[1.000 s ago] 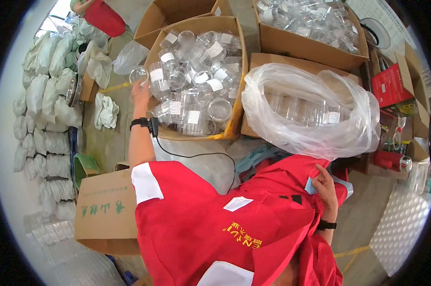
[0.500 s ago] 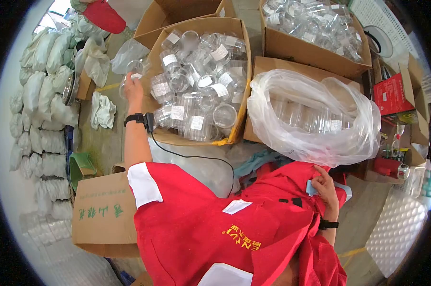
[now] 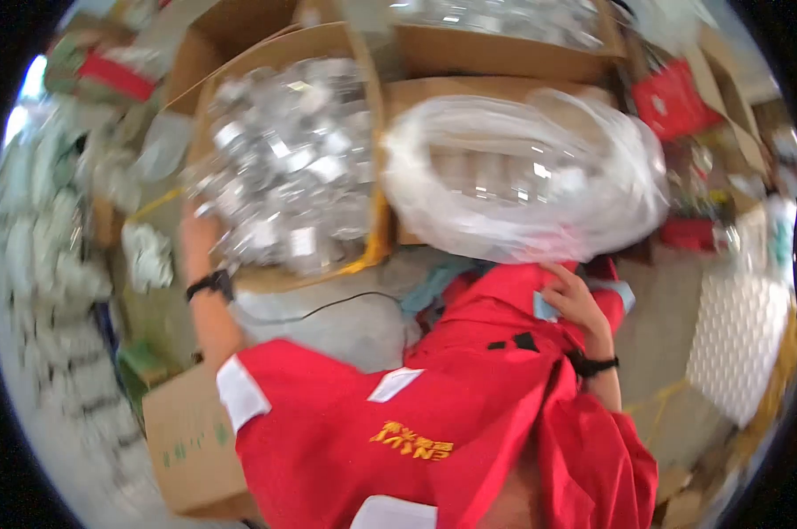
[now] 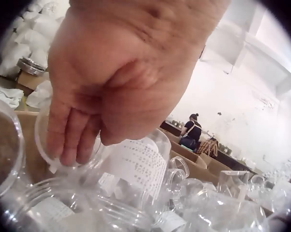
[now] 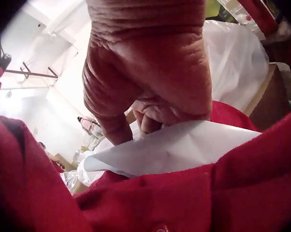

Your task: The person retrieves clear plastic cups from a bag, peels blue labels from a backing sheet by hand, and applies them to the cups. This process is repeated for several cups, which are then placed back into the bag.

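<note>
Left hand (image 3: 201, 236): you grip a clear jar (image 4: 42, 140) at the cardboard box (image 3: 376, 132)'s left edge | Right hand (image 3: 578, 304): you touch a pale patch (image 3: 544, 307) on red clothing (image 3: 328, 397); whether gripping, cannot tell

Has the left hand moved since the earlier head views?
Yes: the left hand has come in from outside the jar box to its left edge.

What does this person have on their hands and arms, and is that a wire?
The left hand and right hand wear no gloves. There's a black left wristband and a black right wristband. A thin dark cable curves near the left one. The red left sleeve ends in a white panel.
</note>
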`<action>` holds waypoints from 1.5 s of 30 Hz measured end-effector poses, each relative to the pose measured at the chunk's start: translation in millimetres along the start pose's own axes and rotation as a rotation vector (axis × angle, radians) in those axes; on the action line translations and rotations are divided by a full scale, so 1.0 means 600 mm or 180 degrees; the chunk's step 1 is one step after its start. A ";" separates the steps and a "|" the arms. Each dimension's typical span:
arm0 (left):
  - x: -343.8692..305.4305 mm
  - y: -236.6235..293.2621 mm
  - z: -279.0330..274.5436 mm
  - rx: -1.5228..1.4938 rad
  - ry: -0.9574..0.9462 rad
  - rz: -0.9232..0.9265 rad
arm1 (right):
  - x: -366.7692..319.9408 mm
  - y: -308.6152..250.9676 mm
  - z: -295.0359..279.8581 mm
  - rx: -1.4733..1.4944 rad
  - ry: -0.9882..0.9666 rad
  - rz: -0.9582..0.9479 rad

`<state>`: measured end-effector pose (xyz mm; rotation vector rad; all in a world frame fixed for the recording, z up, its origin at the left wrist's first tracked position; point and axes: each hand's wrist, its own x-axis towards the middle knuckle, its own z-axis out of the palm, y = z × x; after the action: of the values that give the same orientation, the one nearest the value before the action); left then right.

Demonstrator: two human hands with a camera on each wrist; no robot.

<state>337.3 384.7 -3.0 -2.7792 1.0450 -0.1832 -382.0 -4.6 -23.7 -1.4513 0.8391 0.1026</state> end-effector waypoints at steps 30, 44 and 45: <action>-0.286 1.106 -0.021 -0.4523 -0.2681 0.1458 | -0.001 0.078 -0.175 -0.2573 0.1575 0.0598; -0.209 1.248 -0.026 -0.7199 -0.3841 -0.1593 | -0.093 0.113 -0.166 -0.1632 0.2075 0.0260; -0.209 1.251 -0.032 -0.7135 -0.3600 -0.1664 | -0.094 0.112 -0.167 -0.1630 0.2077 0.0262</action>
<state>-241.3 -90.8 -140.2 0.9863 0.1520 -1.5016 -502.6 -59.5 -37.4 -1.9708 1.4800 -0.1125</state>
